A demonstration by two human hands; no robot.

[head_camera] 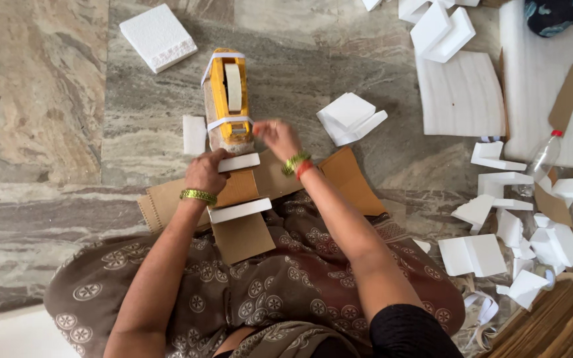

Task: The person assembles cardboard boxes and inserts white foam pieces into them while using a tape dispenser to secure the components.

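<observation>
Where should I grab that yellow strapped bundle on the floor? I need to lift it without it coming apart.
Probably by its two long sides, mid-length, coming from above. The yellow bundle lies flat, pointing away from the person, with white bands across both ends; a grip between the bands avoids tugging them. The right hand and left hand are at the near end.

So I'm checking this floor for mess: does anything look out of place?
Yes. White foam pieces lie scattered at the right, and a clear plastic bottle lies on its side among them. The yellow item looks neatly strapped.
</observation>
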